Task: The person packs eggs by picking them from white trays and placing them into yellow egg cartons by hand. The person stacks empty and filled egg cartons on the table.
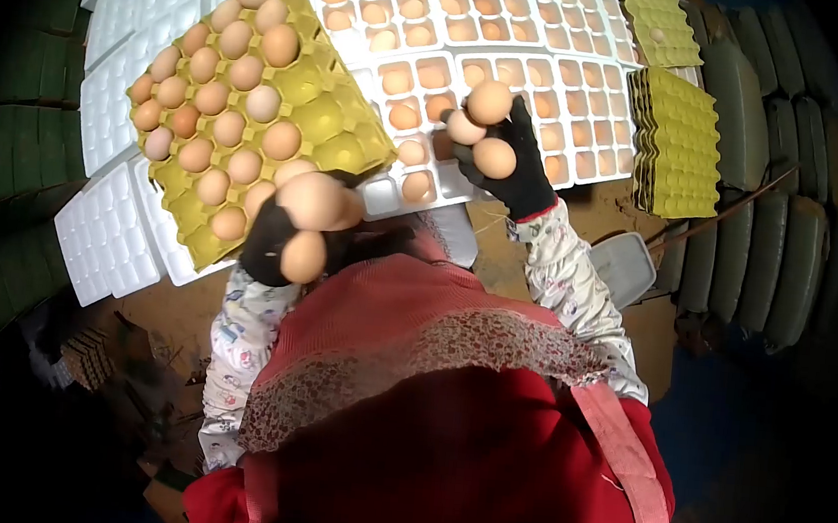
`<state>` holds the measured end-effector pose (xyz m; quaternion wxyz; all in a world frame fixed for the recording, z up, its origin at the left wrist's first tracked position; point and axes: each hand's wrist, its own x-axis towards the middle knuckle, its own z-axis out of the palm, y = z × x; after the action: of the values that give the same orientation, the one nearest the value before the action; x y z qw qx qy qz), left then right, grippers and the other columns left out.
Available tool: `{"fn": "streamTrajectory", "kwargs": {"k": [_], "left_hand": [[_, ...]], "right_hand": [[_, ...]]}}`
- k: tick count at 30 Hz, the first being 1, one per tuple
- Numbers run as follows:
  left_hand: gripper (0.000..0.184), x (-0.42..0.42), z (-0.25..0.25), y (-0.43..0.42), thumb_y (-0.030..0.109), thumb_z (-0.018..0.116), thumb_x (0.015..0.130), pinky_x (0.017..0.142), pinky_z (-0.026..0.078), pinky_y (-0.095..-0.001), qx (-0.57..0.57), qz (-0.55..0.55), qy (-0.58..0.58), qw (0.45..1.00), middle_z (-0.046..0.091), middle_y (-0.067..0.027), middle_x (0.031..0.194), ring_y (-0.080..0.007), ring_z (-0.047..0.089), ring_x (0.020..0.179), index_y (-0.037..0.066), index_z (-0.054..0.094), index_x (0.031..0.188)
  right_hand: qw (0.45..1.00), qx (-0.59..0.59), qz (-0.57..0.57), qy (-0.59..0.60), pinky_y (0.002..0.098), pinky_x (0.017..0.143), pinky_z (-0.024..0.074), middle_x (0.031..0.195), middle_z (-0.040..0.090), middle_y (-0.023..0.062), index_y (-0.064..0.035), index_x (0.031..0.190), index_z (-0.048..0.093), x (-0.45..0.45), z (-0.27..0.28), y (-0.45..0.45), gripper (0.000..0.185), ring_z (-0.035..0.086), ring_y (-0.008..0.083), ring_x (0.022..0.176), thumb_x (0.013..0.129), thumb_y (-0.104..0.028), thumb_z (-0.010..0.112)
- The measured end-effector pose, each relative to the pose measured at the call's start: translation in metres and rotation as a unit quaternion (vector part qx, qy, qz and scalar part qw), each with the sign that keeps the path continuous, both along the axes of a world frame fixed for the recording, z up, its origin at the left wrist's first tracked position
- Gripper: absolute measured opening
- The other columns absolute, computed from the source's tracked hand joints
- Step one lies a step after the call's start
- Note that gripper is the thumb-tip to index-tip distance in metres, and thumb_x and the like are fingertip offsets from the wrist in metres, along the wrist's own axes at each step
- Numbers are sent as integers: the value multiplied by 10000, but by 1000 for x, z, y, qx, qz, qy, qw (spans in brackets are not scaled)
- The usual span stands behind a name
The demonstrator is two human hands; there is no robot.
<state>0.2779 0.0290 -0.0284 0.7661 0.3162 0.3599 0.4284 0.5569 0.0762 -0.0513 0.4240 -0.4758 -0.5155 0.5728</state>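
A black-gloved left hand (263, 244) clasps smooth brown eggs (309, 202) beside a dimpled yellow pulp tray (314, 118); the black-gloved right hand (522, 178) grips three oval tan eggs (494, 158) over a gridded white foam tray (379, 199).

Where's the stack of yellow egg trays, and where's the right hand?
Stack of yellow egg trays (683, 145): head view, on its bumpy face.
Right hand (524, 174): head view, on its black-gloved middle.

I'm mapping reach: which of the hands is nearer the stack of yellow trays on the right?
Right. The right hand, holding eggs, is left of the stack, over the white trays; the left hand is farther left, at the yellow tray of eggs.
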Motion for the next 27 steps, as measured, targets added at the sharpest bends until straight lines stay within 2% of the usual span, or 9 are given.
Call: {"fn": "streamTrajectory", "kwargs": {"k": [2,5,7,8,10,16,20,23,27], "left_hand": [[490,34,-25,14,299,665,797,764,515,-349,134,-156,163,965,567,-158,1109,-267,617,917,16,523,1171],[435,100,-72,17,220,712,697,824,482,-354,330,-178,356,856,597,-128,1000,-285,585,969,31,573,1063],[472,126,-73,19,262,743,664,754,508,-398,345,-206,481,779,527,-132,1138,-310,584,947,112,581,1082],[496,137,-79,24,274,744,669,746,511,-406,347,-257,547,717,510,-129,1172,-317,585,954,119,569,1107],[517,155,-88,34,296,721,706,729,521,-404,327,-335,628,622,479,-105,1235,-329,588,977,147,538,1167],[438,155,-74,40,117,672,739,789,491,-370,354,-57,507,784,539,-140,1119,-325,584,968,72,532,1152],[402,146,10,116,85,654,760,838,468,-346,305,-23,504,808,571,-142,1075,-288,586,996,28,524,1136],[390,129,30,200,101,684,755,769,487,-295,310,17,534,786,606,-87,977,-191,617,873,36,539,1111],[321,85,-36,345,110,705,743,613,516,-282,234,54,519,821,623,-67,860,-129,620,684,46,559,1022]], "right_hand": [[971,187,-42,-146,261,625,495,1039,569,78,-35,1188,465,42,-36,-20,383,572,114,774,845,-91,625],[988,-130,-64,-43,266,777,482,1010,570,63,-9,1131,514,95,-78,-58,349,583,170,913,801,-44,621],[987,-67,-120,-77,288,773,488,1032,547,84,-5,1100,536,85,-71,-66,372,578,201,914,760,-76,671],[927,162,-86,-326,358,704,509,1034,536,106,-52,980,600,92,-81,-64,395,579,255,872,639,-153,771],[897,63,-77,-431,397,737,511,1127,485,92,-130,1027,597,85,-76,-68,449,573,284,938,630,-240,776],[918,75,-26,-387,400,757,506,1175,458,123,-139,1044,587,102,-90,-26,341,561,304,985,723,-182,693],[949,214,-60,-225,355,845,455,1050,559,134,-68,1079,560,111,-117,64,323,552,306,1002,759,-42,590],[988,64,-90,-105,279,762,450,1009,564,54,-46,1151,514,96,-93,149,393,538,139,913,789,-132,641],[995,17,-98,-33,303,749,470,993,580,121,10,1150,494,75,-102,279,492,565,176,869,748,-190,693]]}}
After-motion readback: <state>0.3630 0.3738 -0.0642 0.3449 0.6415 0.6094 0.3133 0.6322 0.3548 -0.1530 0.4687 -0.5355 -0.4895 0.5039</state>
